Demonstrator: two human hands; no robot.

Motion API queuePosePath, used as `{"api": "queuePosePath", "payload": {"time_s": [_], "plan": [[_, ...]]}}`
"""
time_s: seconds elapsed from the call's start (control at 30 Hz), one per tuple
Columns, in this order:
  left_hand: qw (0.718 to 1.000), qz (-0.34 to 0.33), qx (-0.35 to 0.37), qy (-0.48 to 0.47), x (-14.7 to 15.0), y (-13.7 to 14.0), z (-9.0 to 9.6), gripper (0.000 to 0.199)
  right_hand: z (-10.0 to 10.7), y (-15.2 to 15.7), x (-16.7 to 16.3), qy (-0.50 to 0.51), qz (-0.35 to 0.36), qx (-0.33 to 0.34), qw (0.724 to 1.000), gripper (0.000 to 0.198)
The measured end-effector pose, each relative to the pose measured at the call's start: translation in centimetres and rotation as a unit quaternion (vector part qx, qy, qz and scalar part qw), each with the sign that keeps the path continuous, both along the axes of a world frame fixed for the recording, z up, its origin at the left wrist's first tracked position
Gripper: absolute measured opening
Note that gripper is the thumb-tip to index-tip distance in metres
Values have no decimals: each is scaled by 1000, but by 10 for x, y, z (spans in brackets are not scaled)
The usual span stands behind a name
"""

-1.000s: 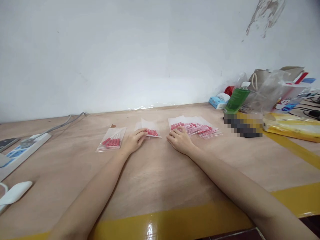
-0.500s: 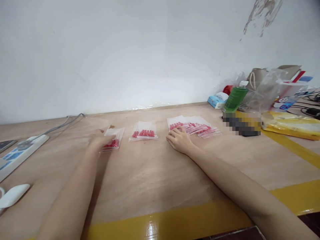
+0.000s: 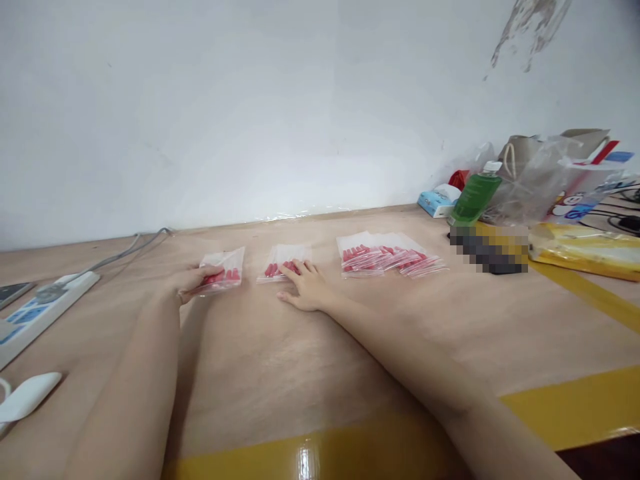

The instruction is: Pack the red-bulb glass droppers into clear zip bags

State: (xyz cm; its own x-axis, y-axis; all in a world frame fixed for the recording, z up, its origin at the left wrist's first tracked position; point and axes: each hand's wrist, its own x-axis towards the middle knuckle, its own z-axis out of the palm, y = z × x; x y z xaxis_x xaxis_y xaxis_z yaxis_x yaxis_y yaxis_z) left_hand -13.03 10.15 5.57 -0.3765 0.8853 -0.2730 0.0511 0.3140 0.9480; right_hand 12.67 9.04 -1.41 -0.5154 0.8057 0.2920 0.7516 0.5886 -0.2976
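Note:
My left hand (image 3: 193, 283) pinches the left edge of a clear zip bag (image 3: 233, 261) with small red pieces inside, the thumb side turned toward me. My right hand (image 3: 307, 288) lies over the middle zip bags (image 3: 287, 252), its fingers spread and the fingertips on the red pieces. Those bags overlap each other and are partly hidden by the fingers. Farther right, several more zip bags (image 3: 385, 252) of red pieces lie fanned in an overlapping row, with neither hand on them.
Brown paper with yellow tape (image 3: 565, 407) covers the table. On the left are a white power strip (image 3: 55, 313) and a white object (image 3: 33, 397). Toward the right stand a green bottle (image 3: 475, 197), a tissue pack (image 3: 437, 201), plastic bags and a yellow packet (image 3: 590, 252). A wall rises behind.
My right hand has left the right-hand row and moved left onto the middle bags. My left hand has shifted slightly left and now grips its bag by the side, with the bag tilted up.

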Motion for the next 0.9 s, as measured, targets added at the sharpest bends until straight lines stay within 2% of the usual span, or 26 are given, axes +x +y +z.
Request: {"api": "queuePosePath", "payload": {"time_s": [0.17,0.3,0.37,0.47,0.53,0.6,0.7,0.77,0.87,0.9], "plan": [[995,-48,66,-53,28,-3,19,5,0,-2,-33,28,46,-3,999,63],[991,-74,83,-68,54,-4,20,10,0,-6,-46,82,67,3,994,64],[989,-95,87,-70,67,-5,14,17,-4,-8,-38,134,53,-2,990,61],[984,-124,105,-70,91,-6,-1,32,-14,-11,-7,213,-35,-5,976,56],[981,-141,114,-65,110,-5,-14,40,-18,-13,21,230,-66,59,969,58],[978,-162,120,-51,130,-2,-28,44,-19,-12,49,181,-34,162,970,51],[972,-199,126,-12,154,5,-45,43,-13,-7,80,40,20,266,963,29],[966,-215,140,28,162,9,-51,45,-10,-2,91,-39,34,305,951,19],[957,-200,185,96,159,10,-51,54,-8,2,94,-84,34,336,938,24],[945,-200,217,140,155,7,-50,55,-8,3,94,-84,33,340,936,24]]}}
